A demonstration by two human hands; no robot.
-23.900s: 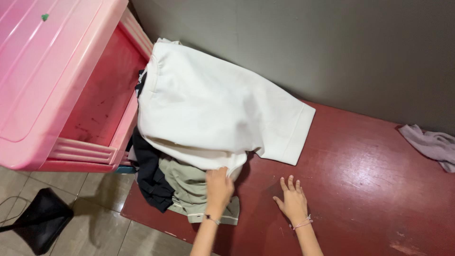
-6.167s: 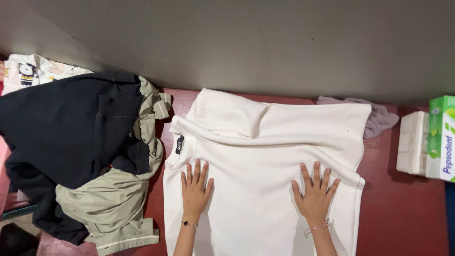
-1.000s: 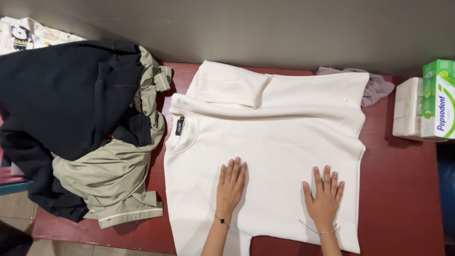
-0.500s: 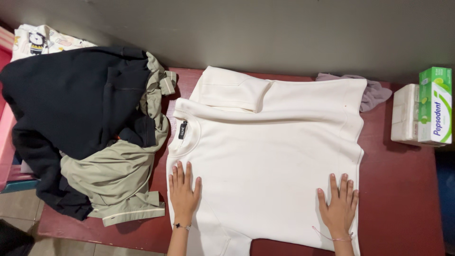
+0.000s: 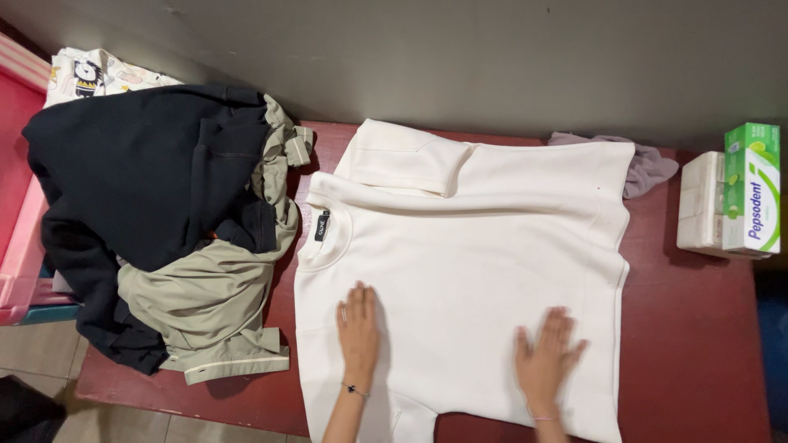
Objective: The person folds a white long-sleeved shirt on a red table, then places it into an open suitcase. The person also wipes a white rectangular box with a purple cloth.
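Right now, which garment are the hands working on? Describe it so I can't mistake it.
On the dark red table against the grey wall, look right of the heaped clothes. The cream sweatshirt lies spread flat, one sleeve folded across its top, with the left hand and right hand pressed on it. Unlike the black garment and olive garment, it is pale and unrumpled.

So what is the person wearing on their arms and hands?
No sleeves or gloves: both forearms are bare. The left hand has a thin bracelet with a small dark charm at the wrist. The right hand, blurred, has a thin pinkish string bracelet.
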